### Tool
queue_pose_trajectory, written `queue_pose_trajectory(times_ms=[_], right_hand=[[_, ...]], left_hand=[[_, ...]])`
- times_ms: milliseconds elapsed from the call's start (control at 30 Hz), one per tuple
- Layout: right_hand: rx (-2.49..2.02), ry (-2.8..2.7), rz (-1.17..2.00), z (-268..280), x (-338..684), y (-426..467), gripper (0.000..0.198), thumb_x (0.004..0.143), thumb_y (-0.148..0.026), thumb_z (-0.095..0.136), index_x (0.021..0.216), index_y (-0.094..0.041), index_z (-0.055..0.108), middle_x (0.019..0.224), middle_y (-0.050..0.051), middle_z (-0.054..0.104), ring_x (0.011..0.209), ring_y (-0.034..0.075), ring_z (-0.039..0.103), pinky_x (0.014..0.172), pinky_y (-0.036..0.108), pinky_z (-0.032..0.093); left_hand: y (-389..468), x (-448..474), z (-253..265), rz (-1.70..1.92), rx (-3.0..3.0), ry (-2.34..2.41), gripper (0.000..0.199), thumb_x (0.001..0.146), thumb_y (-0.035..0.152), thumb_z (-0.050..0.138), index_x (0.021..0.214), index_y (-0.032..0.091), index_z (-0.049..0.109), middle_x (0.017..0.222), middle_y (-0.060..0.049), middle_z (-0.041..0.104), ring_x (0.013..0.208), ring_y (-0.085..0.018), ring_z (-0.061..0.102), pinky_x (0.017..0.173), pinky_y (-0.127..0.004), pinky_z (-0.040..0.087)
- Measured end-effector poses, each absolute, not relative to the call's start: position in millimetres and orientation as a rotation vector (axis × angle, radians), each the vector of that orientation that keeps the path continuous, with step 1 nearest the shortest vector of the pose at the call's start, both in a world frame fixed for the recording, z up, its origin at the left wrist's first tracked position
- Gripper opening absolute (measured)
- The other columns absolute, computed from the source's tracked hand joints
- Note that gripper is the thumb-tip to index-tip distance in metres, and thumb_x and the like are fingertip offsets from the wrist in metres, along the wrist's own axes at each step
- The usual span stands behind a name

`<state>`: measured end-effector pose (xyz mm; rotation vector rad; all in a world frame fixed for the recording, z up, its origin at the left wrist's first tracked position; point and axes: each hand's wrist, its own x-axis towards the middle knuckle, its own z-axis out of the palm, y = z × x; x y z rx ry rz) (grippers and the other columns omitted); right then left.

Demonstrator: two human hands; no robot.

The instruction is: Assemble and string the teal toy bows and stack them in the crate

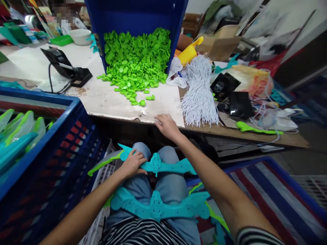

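Across my knees lies a wing-shaped teal plastic part [167, 166], with a lime-green and clear blade [106, 162] at its left end. My left hand [134, 163] grips that part near its left joint, fingers over the top and thumb along the lower side. A second teal plastic part [178, 210] of similar shape rests on my lap, closer to my body. My right hand [167, 126] is at the table's front edge, its fingers stretched forward and slightly apart, with nothing visible in them. Beyond it, small bright-green plastic pieces [138, 64] spill from a tipped blue bin [138, 17].
A blue crate [74, 102] with green-edged blades stands at my left. White strings [199, 92], a yellow scoop [190, 51] and black devices [240, 103] lie on the table's right side. A black stand [67, 68] is at left. Striped cloth [278, 194] lies at lower right.
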<state>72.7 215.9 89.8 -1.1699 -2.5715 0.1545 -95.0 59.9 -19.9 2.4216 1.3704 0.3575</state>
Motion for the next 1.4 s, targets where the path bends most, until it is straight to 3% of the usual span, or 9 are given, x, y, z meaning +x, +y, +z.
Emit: queue_pose_trajectory(times_ms=[167, 267, 400, 533, 633, 733, 933, 1133, 1400], right_hand=[[-1.177, -2.654, 0.094, 98, -11, 300, 0.051, 0.086, -0.024, 0.056, 0.134, -0.011, 0.048, 0.145, 0.015, 0.039, 0.133, 0.031, 0.032, 0.106, 0.046, 0.033], [-1.219, -2.705, 0.053, 91, -21, 305, 0.04, 0.091, -0.025, 0.048, 0.13, -0.015, 0.053, 0.137, 0.015, 0.048, 0.125, 0.029, 0.04, 0.101, 0.045, 0.036], [-1.164, -2.696, -0.039, 87, 8, 300, 0.034, 0.092, -0.035, 0.048, 0.12, -0.021, 0.062, 0.123, 0.012, 0.057, 0.114, 0.029, 0.046, 0.094, 0.045, 0.039], [-1.23, -2.523, -0.105, 86, 18, 318, 0.048, 0.088, -0.042, 0.055, 0.13, -0.018, 0.054, 0.137, 0.016, 0.045, 0.125, 0.031, 0.036, 0.1, 0.046, 0.033], [-1.387, -2.451, -0.026, 82, 6, 335, 0.052, 0.091, -0.042, 0.049, 0.135, -0.014, 0.048, 0.141, 0.018, 0.042, 0.128, 0.031, 0.036, 0.104, 0.046, 0.031], [-1.367, -2.434, -0.011, 78, 7, 336, 0.049, 0.091, -0.044, 0.049, 0.13, -0.014, 0.053, 0.135, 0.017, 0.048, 0.123, 0.03, 0.042, 0.101, 0.044, 0.035], [-1.243, -2.41, -0.022, 72, 63, 310, 0.043, 0.086, -0.044, 0.058, 0.117, -0.014, 0.063, 0.1, 0.014, 0.063, 0.097, 0.028, 0.056, 0.086, 0.04, 0.044], [-1.254, -2.122, 0.446, 71, 82, 310, 0.026, 0.091, -0.029, 0.047, 0.096, -0.018, 0.07, 0.093, 0.004, 0.071, 0.086, 0.018, 0.064, 0.078, 0.027, 0.048], [-1.081, -2.598, -0.088, 76, 120, 274, 0.033, 0.095, -0.026, 0.041, 0.116, -0.017, 0.064, 0.117, 0.012, 0.065, 0.105, 0.024, 0.058, 0.092, 0.038, 0.043]], left_hand=[[49, -104, -27, 0.477, 2.312, 1.397, 0.052, 0.071, 0.043, 0.077, 0.114, 0.021, 0.06, 0.112, -0.008, 0.063, 0.115, -0.027, 0.05, 0.109, -0.053, 0.022], [44, -105, -24, 0.523, 2.237, 1.378, 0.052, 0.07, 0.041, 0.078, 0.115, 0.02, 0.06, 0.113, -0.009, 0.063, 0.116, -0.03, 0.05, 0.108, -0.055, 0.025], [71, -130, 3, 0.834, 2.057, 1.28, 0.035, 0.084, 0.043, 0.062, 0.11, 0.02, 0.063, 0.108, -0.009, 0.066, 0.102, -0.023, 0.06, 0.093, -0.038, 0.047], [174, -168, 55, 1.293, 1.976, 1.804, 0.036, 0.087, 0.039, 0.056, 0.112, 0.013, 0.062, 0.118, -0.018, 0.059, 0.117, -0.029, 0.052, 0.103, -0.042, 0.039], [262, -180, 87, 1.048, 1.778, 2.319, 0.067, 0.082, 0.044, 0.062, 0.137, 0.01, 0.044, 0.145, -0.026, 0.032, 0.136, -0.039, 0.027, 0.108, -0.053, 0.029], [311, -168, 92, 0.529, 1.909, 2.236, 0.065, 0.085, 0.05, 0.056, 0.14, 0.02, 0.042, 0.152, -0.018, 0.024, 0.139, -0.04, 0.018, 0.109, -0.058, 0.022], [304, -135, 67, 0.583, 2.346, 1.863, 0.055, 0.088, 0.047, 0.053, 0.14, 0.031, 0.042, 0.151, -0.009, 0.031, 0.139, -0.038, 0.02, 0.107, -0.062, 0.021], [271, -126, 70, 1.331, 2.263, 1.856, 0.039, 0.086, 0.033, 0.056, 0.118, 0.011, 0.06, 0.127, -0.02, 0.053, 0.122, -0.031, 0.046, 0.103, -0.047, 0.038], [172, -77, 62, 1.433, 2.112, 1.601, 0.021, 0.088, 0.03, 0.05, 0.087, 0.018, 0.067, 0.091, -0.008, 0.068, 0.089, -0.021, 0.061, 0.085, -0.035, 0.049]])
